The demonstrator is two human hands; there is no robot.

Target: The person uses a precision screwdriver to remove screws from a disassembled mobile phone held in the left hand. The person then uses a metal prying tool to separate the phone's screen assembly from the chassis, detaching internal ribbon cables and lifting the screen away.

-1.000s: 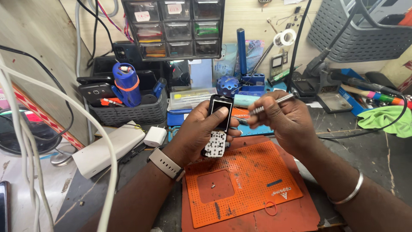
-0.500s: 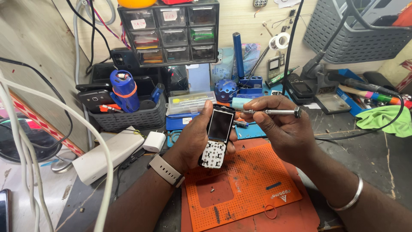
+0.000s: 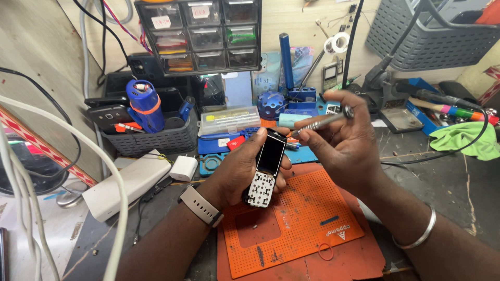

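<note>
My left hand [image 3: 240, 169] holds a small keypad phone [image 3: 265, 167] upright over an orange perforated work mat [image 3: 297, 229]; the phone's dark screen and its bare white keypad face me. A light watch band sits on that wrist. My right hand [image 3: 346, 143] grips a slim metal screwdriver [image 3: 321, 123], held nearly level, with its tip pointing left just above the phone's top right corner. A metal bangle circles the right wrist.
Behind stand a drawer cabinet [image 3: 200, 34], a black basket [image 3: 151, 138] with a blue cylinder [image 3: 145, 104], and a clear parts box [image 3: 229, 119]. A white adapter [image 3: 183, 167] and white block [image 3: 125, 182] lie left. A green cloth [image 3: 463, 138] and grey basket [image 3: 432, 39] are right.
Both hands have risen slightly with the phone. The screwdriver has swung from pointing right to lying nearly level, its tip now by the phone's top edge.
</note>
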